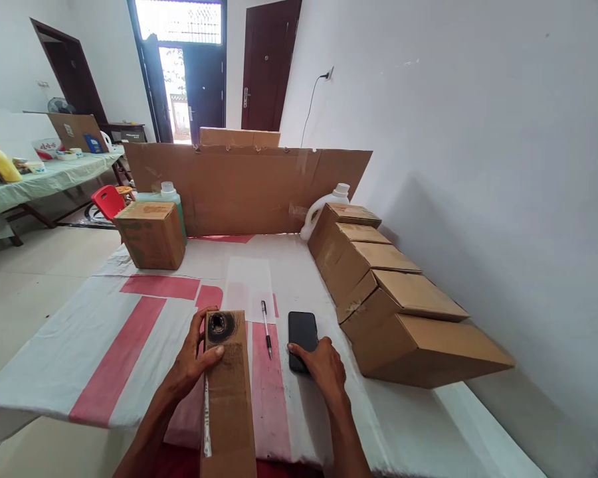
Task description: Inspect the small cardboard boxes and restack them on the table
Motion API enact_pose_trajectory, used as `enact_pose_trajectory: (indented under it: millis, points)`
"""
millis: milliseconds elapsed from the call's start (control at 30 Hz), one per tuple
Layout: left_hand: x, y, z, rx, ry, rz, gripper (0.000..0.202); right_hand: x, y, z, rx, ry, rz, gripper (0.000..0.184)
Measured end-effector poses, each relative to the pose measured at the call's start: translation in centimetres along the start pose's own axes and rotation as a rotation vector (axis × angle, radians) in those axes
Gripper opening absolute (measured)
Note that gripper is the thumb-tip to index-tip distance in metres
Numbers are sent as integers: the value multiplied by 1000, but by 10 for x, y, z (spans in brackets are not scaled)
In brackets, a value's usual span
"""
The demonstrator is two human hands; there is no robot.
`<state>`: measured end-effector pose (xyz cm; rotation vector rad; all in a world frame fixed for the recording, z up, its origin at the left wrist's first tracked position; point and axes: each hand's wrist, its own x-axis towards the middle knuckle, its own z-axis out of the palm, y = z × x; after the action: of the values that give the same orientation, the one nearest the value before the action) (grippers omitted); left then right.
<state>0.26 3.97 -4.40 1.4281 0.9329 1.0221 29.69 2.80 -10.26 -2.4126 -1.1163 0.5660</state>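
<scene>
My left hand (195, 358) grips the far end of a long narrow cardboard box (232, 405), thumb on top and fingers on its left side. A dark-ringed hole shows in the box's top near that end. At the right, my right hand (323, 365) holds a black smartphone (303, 335) by its lower part, with the thumb over the near left corner. Between box and phone lies a clear pen with a black grip (266, 330). Beyond the pen a white sheet of paper (249, 275) rests on the white and red table cover (104, 372).
Several cardboard boxes (379, 285) stand in a row along the table's right side. One box (152, 236) sits at the back left by a green-tinted jug (168, 191). A white jug (323, 209) and an upright cardboard panel (244, 189) close off the back. A wall (478, 166) is on the right.
</scene>
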Motion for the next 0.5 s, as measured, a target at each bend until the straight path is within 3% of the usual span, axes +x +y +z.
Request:
enact_pose_trajectory:
  millis: [133,200,267,400,500]
  points:
    - [-1,-4,-2,-19,0,11,74,3,-1,8,259,-66,-97,26]
    - [-2,-5,-3,-12,-8,22,74,-5,-3,7,390,-68,-126,31]
    - [-2,-6,-3,-4,-12,35,75,-20,-11,0,681,-115,-117,43]
    - [0,-3,2,4,-20,65,76,-67,-44,-34,1448,-443,-36,49]
    - [5,0,7,26,-46,112,77,-102,-76,-56,1597,-731,-29,42]
